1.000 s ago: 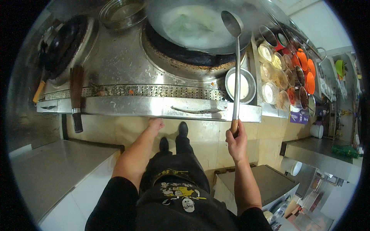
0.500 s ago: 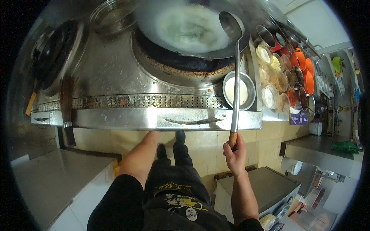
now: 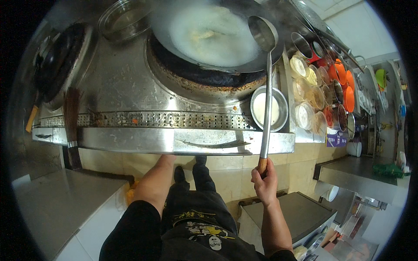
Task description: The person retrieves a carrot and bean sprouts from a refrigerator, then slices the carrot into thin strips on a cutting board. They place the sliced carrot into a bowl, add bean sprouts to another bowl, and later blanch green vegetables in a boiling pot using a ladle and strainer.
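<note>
My right hand (image 3: 265,178) is closed around the wooden handle of a long metal ladle (image 3: 267,104). The ladle's bowl rests over the right rim of a large wok (image 3: 196,63) and looks empty. Cloudy, whitish, steaming liquid (image 3: 235,45) fills much of the wok, with a pale yellowish patch in its middle. My left forearm (image 3: 154,182) reaches to the stove's front edge, where the left hand goes out of sight beneath the ledge. Under the ladle's shaft stands a metal bowl (image 3: 282,119) of white liquid.
Right of the wok are several tubs and cups of ingredients (image 3: 303,115), some with orange ladles (image 3: 348,99). A bristle brush (image 3: 72,108) hangs over the front ledge at left. A round metal pot (image 3: 104,26) stands back left. Steel counters (image 3: 74,191) flank me.
The pale patch in the wok's liquid has grown yellowish and the liquid's shape has shifted. The whole view has tilted slightly. My right hand still holds the ladle at the rim.
</note>
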A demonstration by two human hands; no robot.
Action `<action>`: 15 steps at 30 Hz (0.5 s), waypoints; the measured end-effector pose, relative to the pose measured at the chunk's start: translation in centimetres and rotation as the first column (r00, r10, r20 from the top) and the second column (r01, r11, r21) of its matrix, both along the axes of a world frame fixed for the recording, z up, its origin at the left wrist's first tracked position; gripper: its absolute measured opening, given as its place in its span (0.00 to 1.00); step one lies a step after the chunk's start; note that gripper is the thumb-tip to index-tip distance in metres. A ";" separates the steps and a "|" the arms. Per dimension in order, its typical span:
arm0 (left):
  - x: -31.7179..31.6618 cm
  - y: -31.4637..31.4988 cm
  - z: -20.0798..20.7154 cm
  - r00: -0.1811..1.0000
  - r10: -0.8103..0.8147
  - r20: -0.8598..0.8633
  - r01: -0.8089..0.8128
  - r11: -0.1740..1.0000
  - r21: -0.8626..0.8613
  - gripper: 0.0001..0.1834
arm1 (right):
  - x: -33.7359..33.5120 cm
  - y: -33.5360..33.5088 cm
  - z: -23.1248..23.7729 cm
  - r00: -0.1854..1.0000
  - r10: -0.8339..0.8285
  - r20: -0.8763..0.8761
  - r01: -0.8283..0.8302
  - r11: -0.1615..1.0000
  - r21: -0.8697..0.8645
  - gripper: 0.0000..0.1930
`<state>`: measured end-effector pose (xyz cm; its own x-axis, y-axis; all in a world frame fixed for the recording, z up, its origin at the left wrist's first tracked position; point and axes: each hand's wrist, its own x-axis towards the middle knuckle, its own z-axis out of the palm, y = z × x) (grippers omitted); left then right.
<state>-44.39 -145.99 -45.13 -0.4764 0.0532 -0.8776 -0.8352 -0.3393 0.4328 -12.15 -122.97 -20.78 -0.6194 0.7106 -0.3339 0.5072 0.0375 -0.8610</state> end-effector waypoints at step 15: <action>0.1 -0.4 0.7 0.999 0.053 0.003 -0.053 0.999 0.003 0.11 | -0.2 0.4 0.5 0.999 0.030 -0.030 -0.031 0.999 -0.026 0.24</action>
<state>-44.32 -146.37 -44.40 -0.4760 0.0305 -0.8789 -0.8171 -0.3848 0.4292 -12.38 -122.59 -20.31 -0.6503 0.6825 -0.3336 0.4806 0.0295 -0.8764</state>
